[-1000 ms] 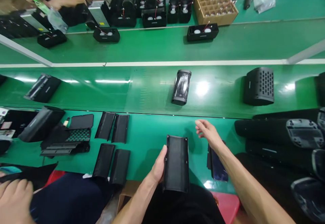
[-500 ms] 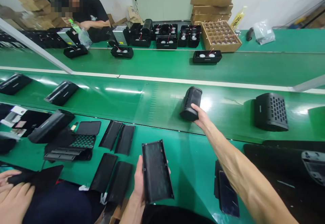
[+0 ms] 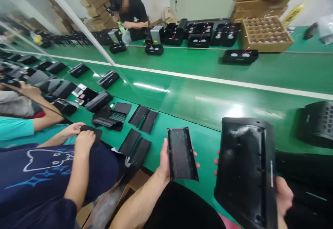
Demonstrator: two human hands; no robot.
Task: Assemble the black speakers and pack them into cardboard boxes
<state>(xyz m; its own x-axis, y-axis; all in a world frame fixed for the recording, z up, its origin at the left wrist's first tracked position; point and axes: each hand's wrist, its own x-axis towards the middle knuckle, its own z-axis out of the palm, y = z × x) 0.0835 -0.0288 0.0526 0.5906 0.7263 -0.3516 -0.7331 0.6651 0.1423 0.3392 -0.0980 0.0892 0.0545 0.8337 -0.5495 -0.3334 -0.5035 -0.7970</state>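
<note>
My left hand (image 3: 164,159) grips a black curved plastic panel (image 3: 182,156) by its sides, with the hollow inner face toward me. On the right, my right hand (image 3: 284,196) is wrapped around a black speaker housing (image 3: 240,170), held up close to me. Its glossy recessed face with a long slot shows, and most of my fingers are hidden behind it. A gap separates the two parts. Left of the held panel, similar black panels (image 3: 148,121) lie in pairs on the green work surface (image 3: 163,133).
A green conveyor belt (image 3: 197,100) runs across in front, with a perforated black housing (image 3: 318,123) at right. A co-worker's hands (image 3: 84,137) hold a dark piece at left. Across the line, another person (image 3: 132,9) works near a divided cardboard box (image 3: 267,35).
My right hand has lifted the speaker housing off the belt and brought it close to me, turning its recessed face into view. My left hand still holds the panel. The view has swung left.
</note>
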